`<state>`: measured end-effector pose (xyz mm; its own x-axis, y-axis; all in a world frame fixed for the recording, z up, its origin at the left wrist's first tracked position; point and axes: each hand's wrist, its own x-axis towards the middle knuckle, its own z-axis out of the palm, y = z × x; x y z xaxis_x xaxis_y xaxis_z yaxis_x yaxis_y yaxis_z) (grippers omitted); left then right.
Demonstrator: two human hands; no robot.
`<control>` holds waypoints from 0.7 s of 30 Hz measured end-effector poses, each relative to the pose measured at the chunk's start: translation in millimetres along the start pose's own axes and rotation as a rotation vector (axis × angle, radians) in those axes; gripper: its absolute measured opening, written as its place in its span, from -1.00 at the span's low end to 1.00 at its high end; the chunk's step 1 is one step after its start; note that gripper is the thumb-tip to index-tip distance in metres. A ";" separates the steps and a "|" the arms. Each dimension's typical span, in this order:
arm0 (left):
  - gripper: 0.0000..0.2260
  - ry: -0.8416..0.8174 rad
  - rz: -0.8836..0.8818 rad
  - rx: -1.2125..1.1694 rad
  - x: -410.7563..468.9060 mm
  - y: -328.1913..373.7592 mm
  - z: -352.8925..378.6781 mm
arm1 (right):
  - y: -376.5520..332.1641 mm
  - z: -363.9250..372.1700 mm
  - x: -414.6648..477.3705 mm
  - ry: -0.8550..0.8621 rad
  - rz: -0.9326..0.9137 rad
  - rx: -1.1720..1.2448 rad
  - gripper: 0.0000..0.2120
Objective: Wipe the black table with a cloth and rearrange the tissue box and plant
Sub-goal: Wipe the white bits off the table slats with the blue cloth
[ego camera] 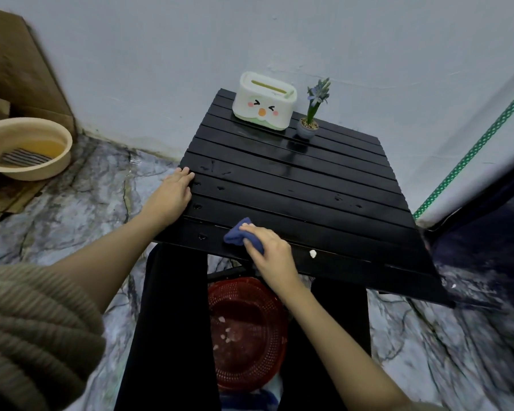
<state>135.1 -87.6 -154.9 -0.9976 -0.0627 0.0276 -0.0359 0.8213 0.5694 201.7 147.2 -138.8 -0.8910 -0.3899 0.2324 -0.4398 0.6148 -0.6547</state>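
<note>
Right hand has a closed grip on the blue cloth, pressed on the tabletop near edge. Left hand lies open, flat on the left edge. Tissue box and plant stand side by side at the far end.

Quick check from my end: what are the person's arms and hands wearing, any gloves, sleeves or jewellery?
No gloves: both the left hand and right hand are bare, with no visible rings, watch or bracelets. The left arm has a chunky ribbed knit sleeve in brownish olive, pushed up so the forearm is bare. The right forearm is bare too.
</note>
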 end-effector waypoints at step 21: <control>-0.61 -0.008 0.020 0.021 -14.3 0.6 -0.1 | 64.6 -76.4 -55.0 0.309 0.368 -0.095 -0.67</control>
<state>149.4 -86.3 -154.8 -0.9986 -0.0416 0.0319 -0.0171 0.8339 0.5516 213.7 260.7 -138.9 -0.9747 0.0776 0.2095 -0.0849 0.7388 -0.6685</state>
